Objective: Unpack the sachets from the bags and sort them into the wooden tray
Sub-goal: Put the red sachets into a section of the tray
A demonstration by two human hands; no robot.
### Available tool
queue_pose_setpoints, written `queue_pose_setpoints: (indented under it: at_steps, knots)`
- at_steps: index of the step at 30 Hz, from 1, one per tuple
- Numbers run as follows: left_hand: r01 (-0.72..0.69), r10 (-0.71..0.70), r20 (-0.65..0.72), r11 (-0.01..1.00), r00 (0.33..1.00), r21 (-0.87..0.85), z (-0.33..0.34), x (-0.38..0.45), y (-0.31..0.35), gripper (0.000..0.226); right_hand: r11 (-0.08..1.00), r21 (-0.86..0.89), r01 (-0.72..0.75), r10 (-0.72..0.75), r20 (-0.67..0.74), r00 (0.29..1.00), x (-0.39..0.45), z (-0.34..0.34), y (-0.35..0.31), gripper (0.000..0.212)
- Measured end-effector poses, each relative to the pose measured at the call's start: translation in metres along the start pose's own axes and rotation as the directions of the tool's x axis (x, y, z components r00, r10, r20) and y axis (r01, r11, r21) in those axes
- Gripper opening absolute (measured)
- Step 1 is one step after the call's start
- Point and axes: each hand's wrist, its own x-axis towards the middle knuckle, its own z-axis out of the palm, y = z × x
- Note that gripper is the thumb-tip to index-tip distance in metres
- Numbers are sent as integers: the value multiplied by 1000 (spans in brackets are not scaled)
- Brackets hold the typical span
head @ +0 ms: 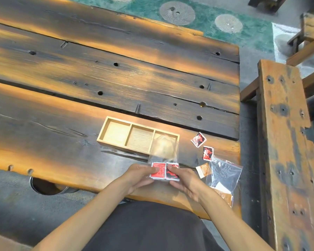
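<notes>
Fingers of the left hand pinch the left lower edge of a clear plastic bag, the thumb lying on top of a stack of red, white-edged sachets inside it. Fingers of the right hand grip the bag's right lower edge, thumb on a second stack of red-and-black sachets beside the first. Both hands are closed on the bag, which is held just above the near edge of the table; its empty upper part stands up and overlaps the view of the tray behind it.

The pale wooden tray with three square compartments lies on the table just beyond the hands, long side running left to right; the two compartments seen clearly hold nothing, and the right one shows only through the bag.

To the right of the hands, a second clear zip bag lies flat, with brown-and-white sachets partly inside and partly beside it. Two loose red-and-black sachets lie on the table between that bag and the tray's right end, apart from each other.

All rest on a dark, orange-streaked plank table. A weathered wooden bench stands to the right, and a green patterned floor lies beyond.
</notes>
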Motion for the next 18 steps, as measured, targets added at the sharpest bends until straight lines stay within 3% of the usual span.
queue_pose_setpoints:
  at_steps: [7, 12, 18]
  knots:
    - [10, -12, -17, 992, 1000, -127, 6, 2, 21, 26, 994, 109, -1, -3, 36, 999, 6, 2, -19, 35]
    - [3, -5, -17, 996, 1000, -93, 4, 5, 28, 26, 992, 119, 38, -49, 94, 994, 7, -1, -24, 29]
    - [13, -14, -16, 996, 1000, -92, -2, 9, 26, 23, 990, 138, 32, -41, 63, 997, 9, -3, -21, 31]
